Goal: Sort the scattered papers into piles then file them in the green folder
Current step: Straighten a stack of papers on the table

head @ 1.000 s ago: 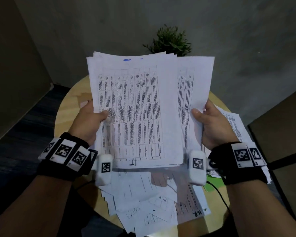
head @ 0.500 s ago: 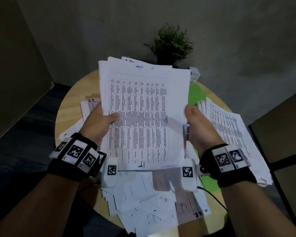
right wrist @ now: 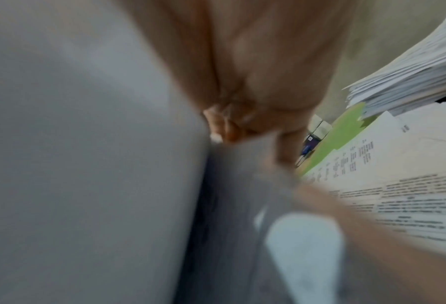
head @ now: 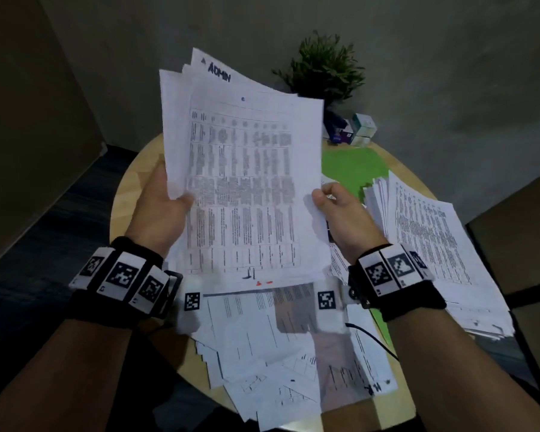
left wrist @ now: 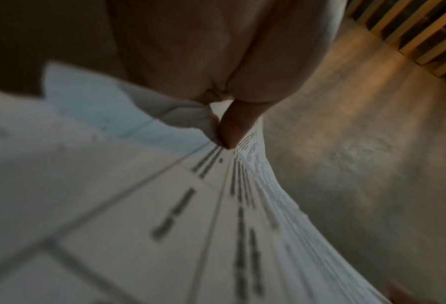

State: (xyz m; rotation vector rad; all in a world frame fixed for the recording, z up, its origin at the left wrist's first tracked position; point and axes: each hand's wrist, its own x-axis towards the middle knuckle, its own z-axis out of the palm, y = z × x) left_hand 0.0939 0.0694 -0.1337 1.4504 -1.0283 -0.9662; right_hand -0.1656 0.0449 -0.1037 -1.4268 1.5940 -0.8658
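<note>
I hold a stack of printed papers upright above the round wooden table. My left hand grips its left edge, thumb on the front sheet. My right hand pinches the right edge. A sheet marked ADMIN sticks out at the top. The green folder lies open on the table's right, with a thick pile of papers on it. In the left wrist view my thumb presses on the stack. The right wrist view is blurred and shows the folder and pile.
Loose sheets lie scattered over the near edge of the table below my wrists. A potted plant and small boxes stand at the far edge. A dark cable runs across the right front. Walls close in behind.
The sheets fanned out to the right have been drawn into one stack between both hands. The stack has risen and its top has tipped left, uncovering the green folder.
</note>
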